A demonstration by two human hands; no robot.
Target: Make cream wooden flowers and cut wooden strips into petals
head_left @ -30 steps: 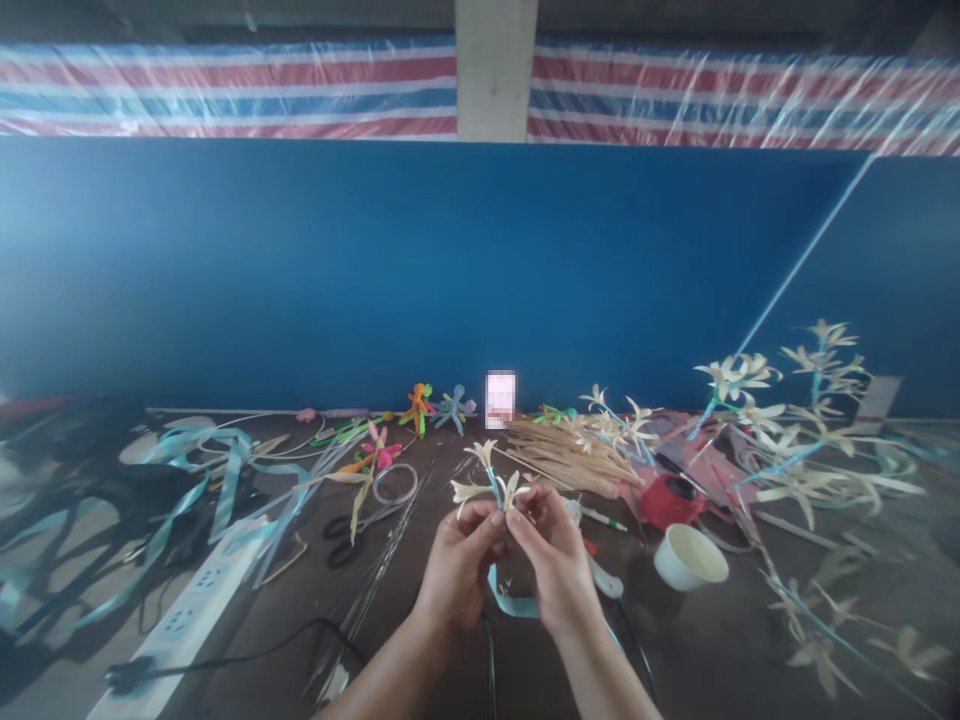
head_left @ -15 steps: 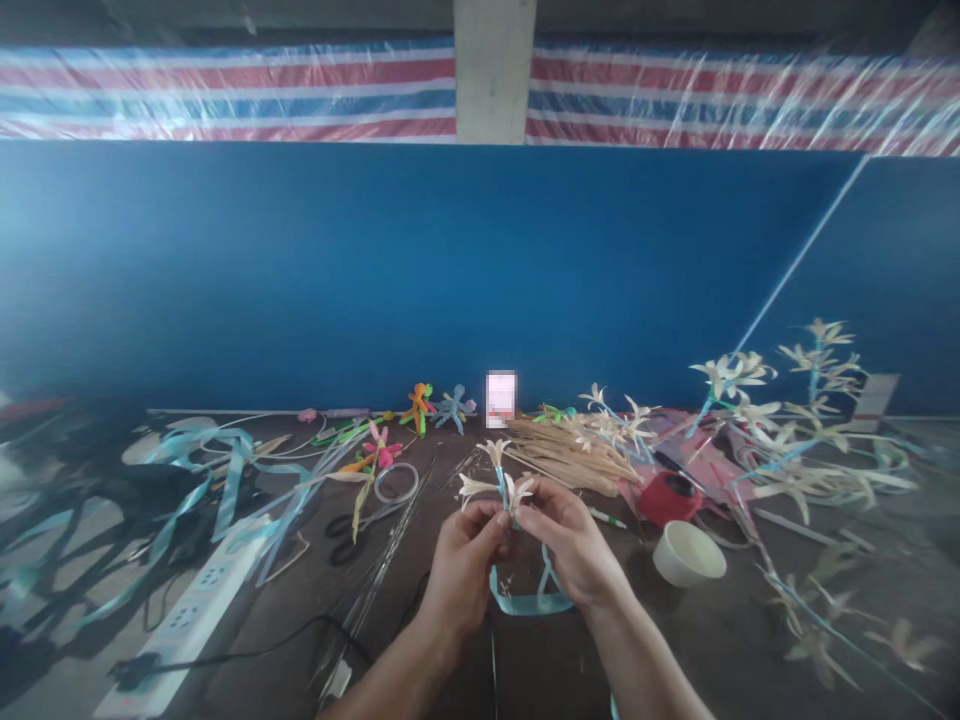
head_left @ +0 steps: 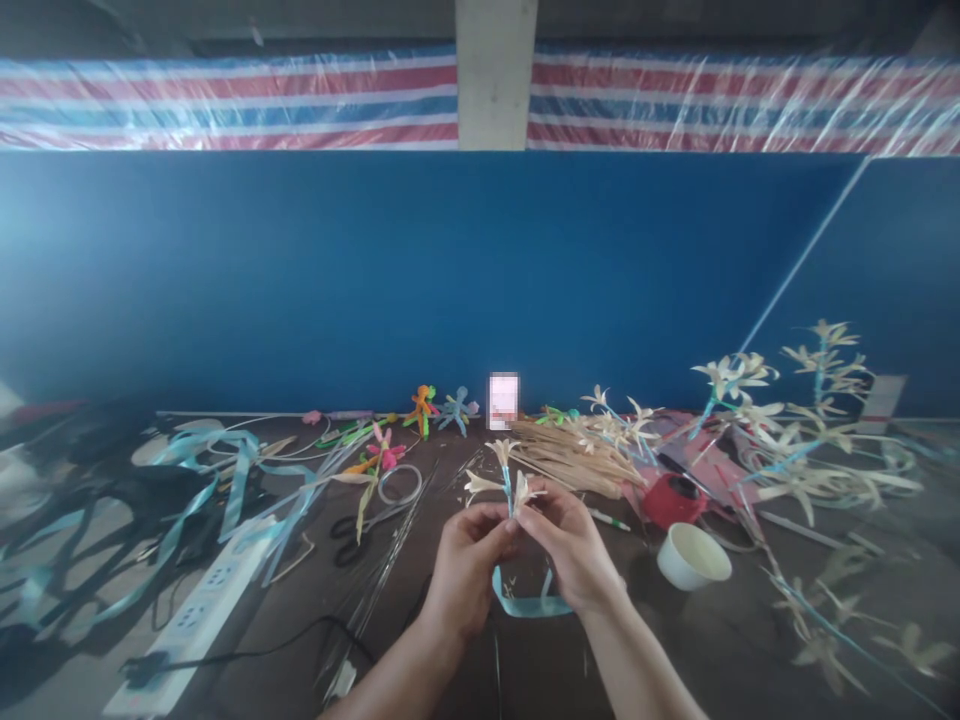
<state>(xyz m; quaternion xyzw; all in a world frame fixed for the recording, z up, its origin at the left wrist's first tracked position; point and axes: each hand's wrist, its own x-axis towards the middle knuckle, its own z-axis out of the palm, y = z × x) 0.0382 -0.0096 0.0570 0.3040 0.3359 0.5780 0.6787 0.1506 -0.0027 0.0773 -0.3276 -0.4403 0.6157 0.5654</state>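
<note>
Item 1: flower sprig (head_left: 508,490), 3 cream blooms on a light-blue wrapped stem, upright at the centre of the clock, held between both hands. Blooms at 12, 10 and 1 o'clock of the stem.

Item 2: left hand (head_left: 466,565), at 7 o'clock, thumb and fingers pinching the base of the stem.

Item 3: right hand (head_left: 574,550), at 4 o'clock, thumb and forefinger closed at the base of the nearest bloom; fingertips of the 2 hands nearly meet.

Item 4: light-blue ribbon (head_left: 534,606), 1 length, hanging in a curve at 6 o'clock beneath the hands; upper ends hidden.

Surroundings, on the dark tabletop (head_left: 675,635): 1 white cup (head_left: 679,568), between 3 and 4 o'clock; 1 red roll (head_left: 673,503), at 3; pale strips (head_left: 577,462), a loose bundle, at 2; 1 orange figure (head_left: 422,405), at 10; 1 pair of scissors (head_left: 385,513), at 9; 1 white power strip (head_left: 202,605), between 8 and 9, black plug (head_left: 146,670) at its near end.
</note>
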